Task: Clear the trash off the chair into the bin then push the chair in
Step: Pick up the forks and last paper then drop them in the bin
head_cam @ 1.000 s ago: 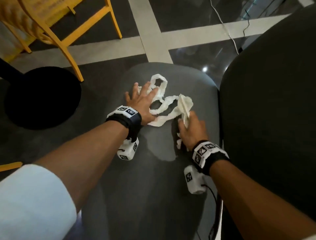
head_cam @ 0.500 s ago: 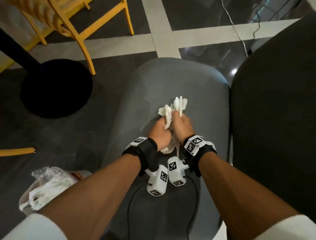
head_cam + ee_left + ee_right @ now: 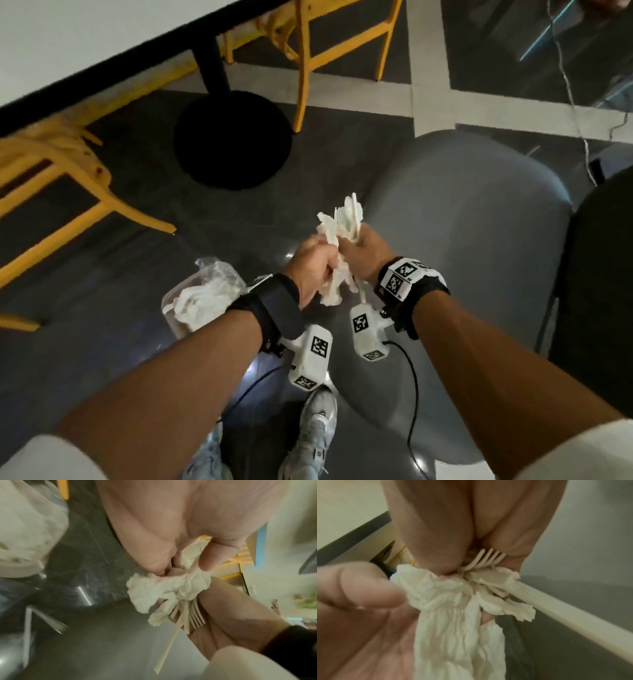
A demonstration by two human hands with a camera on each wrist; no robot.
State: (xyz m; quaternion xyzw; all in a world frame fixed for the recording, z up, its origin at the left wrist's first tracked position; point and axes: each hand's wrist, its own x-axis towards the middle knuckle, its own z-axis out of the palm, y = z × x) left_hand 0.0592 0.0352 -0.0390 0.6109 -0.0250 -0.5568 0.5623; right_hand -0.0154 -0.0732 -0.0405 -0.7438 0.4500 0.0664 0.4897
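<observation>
Trash wad [image 3: 337, 236], crumpled tissue [image 3: 154, 589] plus a fork [image 3: 485, 559] and a stick [image 3: 169, 646], is bunched between my two hands in the air, off the left edge of the chair [image 3: 455, 246]. Left hand [image 3: 313, 265] grip curled round the tissue; right hand [image 3: 363, 251] grip clenched on the fork and stick. Bin [image 3: 202, 298] on the floor, just left of my left wrist. Table [image 3: 85, 44] top left.

Taking the chair [image 3: 479, 219] as landmark: the trash [image 3: 337, 236] hangs off its left edge; the bin [image 3: 198, 301] sits on the floor [image 3: 102, 342] further left; the bench [image 3: 85, 34] stands beyond, far left.
</observation>
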